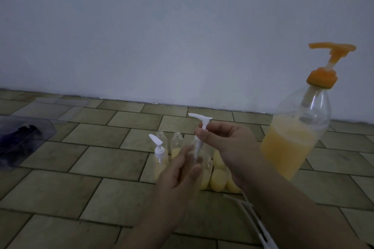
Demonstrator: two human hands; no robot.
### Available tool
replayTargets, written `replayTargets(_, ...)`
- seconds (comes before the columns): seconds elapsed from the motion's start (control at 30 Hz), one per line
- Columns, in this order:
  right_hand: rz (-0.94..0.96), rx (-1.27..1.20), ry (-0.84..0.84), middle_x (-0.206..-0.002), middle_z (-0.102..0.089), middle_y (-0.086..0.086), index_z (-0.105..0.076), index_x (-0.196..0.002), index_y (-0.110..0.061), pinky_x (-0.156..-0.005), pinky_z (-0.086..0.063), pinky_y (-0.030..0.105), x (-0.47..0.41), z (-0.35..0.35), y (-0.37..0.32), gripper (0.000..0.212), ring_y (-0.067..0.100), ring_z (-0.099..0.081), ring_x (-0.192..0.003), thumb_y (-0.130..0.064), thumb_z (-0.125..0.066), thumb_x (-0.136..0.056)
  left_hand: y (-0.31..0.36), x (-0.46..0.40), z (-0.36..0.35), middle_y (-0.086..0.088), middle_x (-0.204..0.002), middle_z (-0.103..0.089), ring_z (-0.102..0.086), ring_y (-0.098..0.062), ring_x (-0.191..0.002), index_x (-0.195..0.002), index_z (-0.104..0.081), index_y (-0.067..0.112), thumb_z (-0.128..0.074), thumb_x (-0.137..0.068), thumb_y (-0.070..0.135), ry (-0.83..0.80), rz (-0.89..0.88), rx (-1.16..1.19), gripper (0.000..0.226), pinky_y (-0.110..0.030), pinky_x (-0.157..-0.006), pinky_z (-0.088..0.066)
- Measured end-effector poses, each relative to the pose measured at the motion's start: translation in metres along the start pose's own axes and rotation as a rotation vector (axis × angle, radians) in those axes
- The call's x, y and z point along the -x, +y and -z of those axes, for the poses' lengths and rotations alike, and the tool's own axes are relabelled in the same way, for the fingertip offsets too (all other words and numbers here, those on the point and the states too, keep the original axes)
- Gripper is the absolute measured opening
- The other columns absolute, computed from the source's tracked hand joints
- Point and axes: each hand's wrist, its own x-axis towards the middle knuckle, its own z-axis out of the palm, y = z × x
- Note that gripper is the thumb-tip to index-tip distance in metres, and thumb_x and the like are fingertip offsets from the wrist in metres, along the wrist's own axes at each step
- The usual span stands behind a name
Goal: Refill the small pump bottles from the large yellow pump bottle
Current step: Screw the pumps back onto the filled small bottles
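1. The person is holding a small clear bottle (199, 159) up over the tiled floor (60, 188). It is standing almost straight up, with its open end at the top.
2. The left hand (178, 176) is gripping the bottle from the left side. Its fingers (196, 170) are curling round the clear body.
3. The right hand (230, 147) is pinching a white pump top (202, 125) by its collar, just above the bottle's mouth. The thumb and first finger are closing on it.
4. The pump's spout is pointing to the left. Its thin white tube is hanging straight down inside the bottle.
5. The big yellow pump bottle (293, 139) is standing on the floor to the right of the hands. In this wide view it is looking tilted. Yellow liquid is filling about its lower half, and its orange pump spout is pointing left.
6. More small bottles are standing on the floor just behind the hands. One (160, 159) is wearing a white pump, two (177, 143) are open at the top, and some are holding yellow liquid.
7. Loose white pump tubes (251, 214) are lying on the floor under the right arm.
8. A clear box (22, 137) with dark things inside is sitting far to the left.
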Motion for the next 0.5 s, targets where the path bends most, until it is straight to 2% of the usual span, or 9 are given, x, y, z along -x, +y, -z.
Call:
replayTargets(0.07, 0.023, 0.044, 0.056, -0.079, -0.073, 0.002, -0.072, -0.088, -0.009, -0.061, -0.051, 0.015, 0.000, -0.007, 0.004, 0.013, 0.007, -0.068, -0.072, -0.010, -0.073, -0.075, -0.005, 0.001, 0.000, 0.018, -0.120, -0.065, -0.056, 0.007, -0.112, -0.131, -0.049, 0.031, -0.060, -0.085, 0.037, 0.031, -0.045, -0.115, 0.048, -0.012, -0.086, -0.047)
replayTargets(0.13, 0.037, 0.163, 0.023, -0.079, -0.073, -0.001, -0.072, -0.090, -0.013, -0.062, -0.051, 0.015, 0.001, -0.010, 0.005, 0.015, 0.007, -0.068, -0.073, -0.014, -0.073, -0.076, -0.008, -0.001, 0.003, 0.017, -0.126, -0.060, -0.052, 0.008, -0.115, -0.134, -0.047, 0.033, -0.060, -0.087, 0.038, 0.045, -0.053, -0.232, 0.050, -0.015, -0.090, -0.046)
replayTargets(0.23, 0.017, 0.480, -0.085, -0.089, -0.068, -0.008, -0.068, -0.102, -0.026, -0.067, -0.052, 0.017, 0.001, 0.005, 0.003, 0.030, 0.006, -0.063, -0.084, -0.026, -0.075, -0.074, -0.018, -0.006, 0.012, 0.023, -0.113, -0.057, -0.053, 0.009, -0.104, -0.121, -0.047, 0.040, -0.066, -0.085, 0.029, 0.082, -0.029, -0.389, 0.042, -0.011, -0.076, -0.045)
replayTargets(0.3, 0.045, 0.633, -0.054, -0.093, -0.063, -0.009, -0.062, -0.109, -0.037, -0.064, -0.047, 0.013, 0.003, 0.028, -0.003, 0.037, 0.003, -0.061, -0.081, -0.031, -0.074, -0.075, -0.027, -0.006, 0.014, 0.025, -0.111, -0.050, -0.051, 0.003, -0.105, -0.118, -0.041, 0.037, -0.065, -0.086, 0.026, 0.089, 0.004, -0.499, 0.041, -0.013, -0.072, -0.042)
replayTargets(0.37, 0.134, 0.728, -0.022, -0.089, -0.064, -0.011, -0.061, -0.104, -0.042, -0.060, -0.047, 0.012, 0.009, 0.054, -0.013, 0.032, 0.002, -0.062, -0.075, -0.031, -0.071, -0.076, -0.038, -0.005, 0.012, 0.025, -0.113, -0.045, -0.049, -0.002, -0.108, -0.118, -0.035, 0.034, -0.062, -0.089, 0.023, 0.100, 0.025, -0.585, 0.041, -0.013, -0.073, -0.040)
replayTargets(0.5, 0.188, 0.962, -0.073, -0.081, -0.064, -0.021, -0.060, -0.094, -0.049, -0.062, -0.046, 0.015, 0.030, 0.095, -0.022, 0.027, -0.007, -0.056, -0.081, -0.033, -0.070, -0.074, -0.054, -0.005, 0.003, 0.003, -0.136, -0.044, -0.045, -0.010, -0.118, -0.140, -0.028, 0.016, -0.055, -0.093, 0.018, 0.156, -0.009, -0.742, 0.054, -0.020, -0.090, -0.038)
